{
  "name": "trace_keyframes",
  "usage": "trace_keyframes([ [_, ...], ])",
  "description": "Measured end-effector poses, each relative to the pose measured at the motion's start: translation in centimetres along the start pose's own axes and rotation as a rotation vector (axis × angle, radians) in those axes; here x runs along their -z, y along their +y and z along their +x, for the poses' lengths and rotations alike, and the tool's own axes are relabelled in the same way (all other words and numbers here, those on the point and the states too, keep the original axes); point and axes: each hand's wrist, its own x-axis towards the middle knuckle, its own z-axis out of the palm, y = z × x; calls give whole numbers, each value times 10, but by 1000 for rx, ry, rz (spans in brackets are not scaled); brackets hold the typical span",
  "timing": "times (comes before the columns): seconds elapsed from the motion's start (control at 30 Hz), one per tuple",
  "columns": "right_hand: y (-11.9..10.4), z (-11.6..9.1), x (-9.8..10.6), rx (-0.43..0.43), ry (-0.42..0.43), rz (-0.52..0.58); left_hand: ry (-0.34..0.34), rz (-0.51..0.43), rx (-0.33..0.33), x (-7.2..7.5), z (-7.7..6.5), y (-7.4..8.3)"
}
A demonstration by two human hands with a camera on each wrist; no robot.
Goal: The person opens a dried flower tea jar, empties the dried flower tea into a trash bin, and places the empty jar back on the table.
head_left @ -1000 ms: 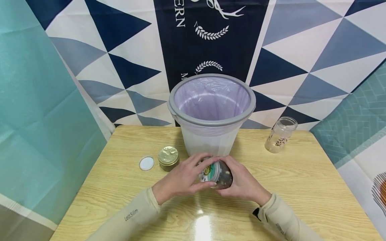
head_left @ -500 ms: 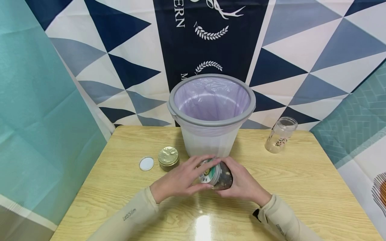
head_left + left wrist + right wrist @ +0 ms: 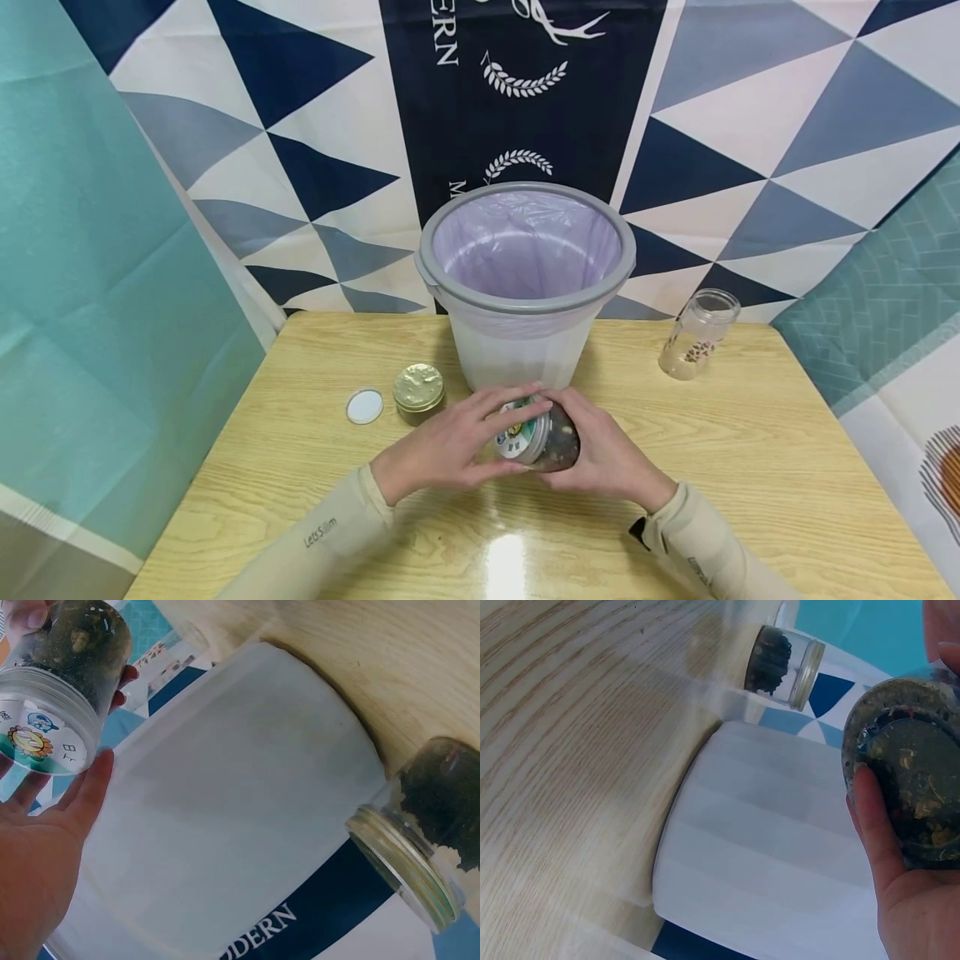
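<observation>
In the head view a clear jar [image 3: 561, 443] of dark dried bits lies tilted in front of the bin, its lid end to the left. My right hand [image 3: 611, 458] grips its body, with the jar's bottom [image 3: 919, 769] facing the right wrist camera. Thumb and fingers of my left hand [image 3: 453, 450] span the lid [image 3: 517, 442]. A white label with a green patch and a cartoon flower covers that lid [image 3: 34, 739], seen close in the left wrist view. The left palm stands off from the lid's face there.
Behind the hands stands a white bin [image 3: 517, 350] with a grey rim and purple liner. Left of it are a gold-lidded jar [image 3: 418, 390] with dark contents and a small white disc [image 3: 365, 407]. A clear open glass bottle [image 3: 693, 337] stands at the back right of the wooden table [image 3: 750, 467].
The lid's label has turned a little, with less green and more white showing. My left hand has shifted slightly on the lid; the right hand keeps its place.
</observation>
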Motion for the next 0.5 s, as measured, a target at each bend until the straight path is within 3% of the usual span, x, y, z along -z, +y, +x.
trace_keyframes([
  [0.1,0,0,0,-7,-3,-1,-5,-7,18,0,1,1],
  [0.33,-2,1,0,-35,-13,-11,-8,-18,161,-1,3,4],
  [0.43,-2,1,1,-32,-8,-15,9,-8,144,-1,3,4],
  [0.5,-2,1,1,-26,-6,-14,14,-4,93,-1,3,3],
])
